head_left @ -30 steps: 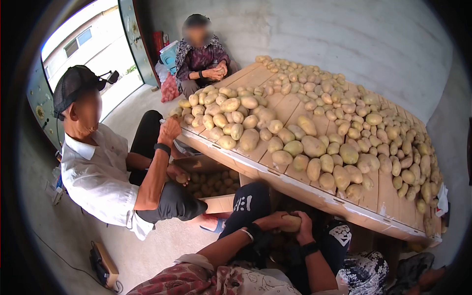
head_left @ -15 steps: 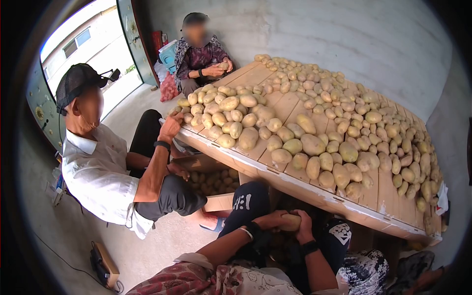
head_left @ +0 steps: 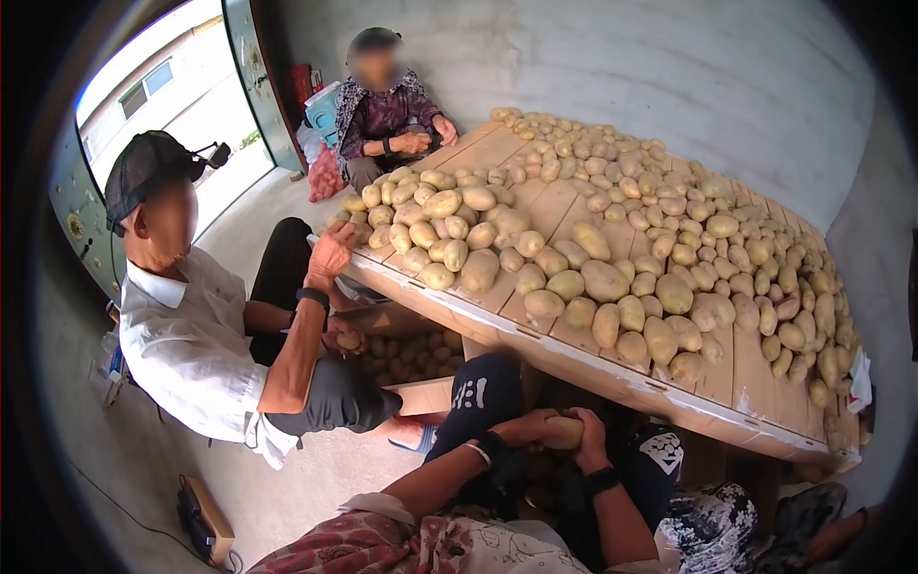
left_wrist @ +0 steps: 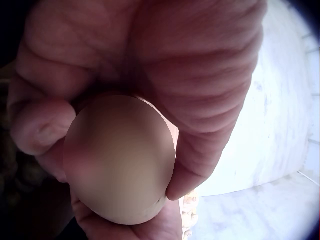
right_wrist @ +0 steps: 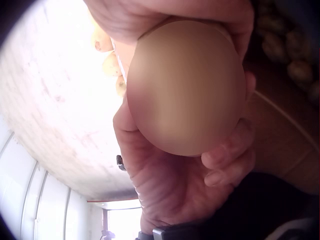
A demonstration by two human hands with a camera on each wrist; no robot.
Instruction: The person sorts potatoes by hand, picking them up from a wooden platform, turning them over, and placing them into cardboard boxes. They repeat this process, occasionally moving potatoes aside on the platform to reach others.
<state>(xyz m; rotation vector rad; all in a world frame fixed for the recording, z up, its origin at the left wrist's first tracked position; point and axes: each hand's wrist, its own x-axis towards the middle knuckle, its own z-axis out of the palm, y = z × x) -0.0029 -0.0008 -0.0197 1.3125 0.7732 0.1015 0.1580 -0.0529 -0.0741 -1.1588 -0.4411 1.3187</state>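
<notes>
In the head view, my left hand (head_left: 528, 429) and right hand (head_left: 592, 442) grip the two ends of one tan potato (head_left: 564, 432), low between my knees. The left wrist view has my left hand (left_wrist: 195, 65) curled round the potato (left_wrist: 120, 160), thumb and fingers against its sides. Close up in the right wrist view, the potato (right_wrist: 187, 90) sits between my right hand (right_wrist: 185, 12) above and my left hand (right_wrist: 175, 185) below. Its surface looks smooth and blurred.
Many potatoes (head_left: 602, 282) lie on a slatted wooden table (head_left: 555, 210) ahead of me. On the left sits a person in a white shirt (head_left: 191, 335) beside a box of potatoes (head_left: 411, 356). Another person (head_left: 382, 120) sits at the far end.
My hands keep their grip on the potato. At the far end, the person's hands have come apart, one reaching to the table edge. A potato shows again in the white-shirted person's lower hand.
</notes>
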